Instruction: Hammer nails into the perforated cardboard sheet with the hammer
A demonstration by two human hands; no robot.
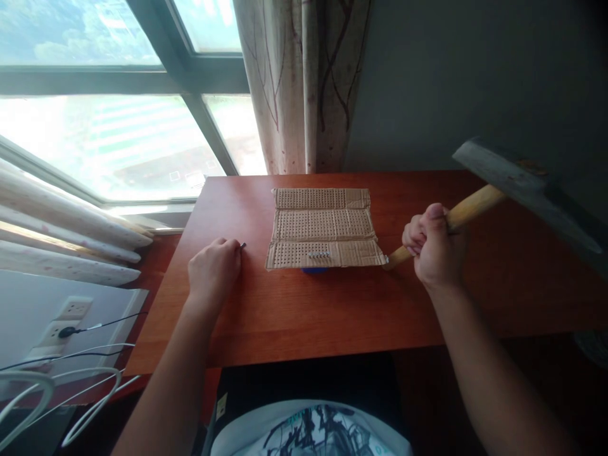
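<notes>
My right hand (434,247) is wrapped round the wooden handle of a hammer (475,206), raised over the right side of the table. The hammer's long grey metal head points up and to the right, slightly blurred. On the left, my left hand (213,269) is closed near the tabletop, pinching a small nail-like metal piece (242,245) whose end sticks out. Between the hands lies a creased cardboard sheet (323,225) full of small holes. Several small metal pieces (319,254) stand in a row near its front edge. A blue thing (314,270) shows partly beneath it.
The reddish wooden table (285,323) has its front edge close to my body. A window (142,139) and patterned curtains (304,82) border the far left. Sockets (71,316) and loose white cables (95,392) are at lower left; a dark wall (427,95) stands behind.
</notes>
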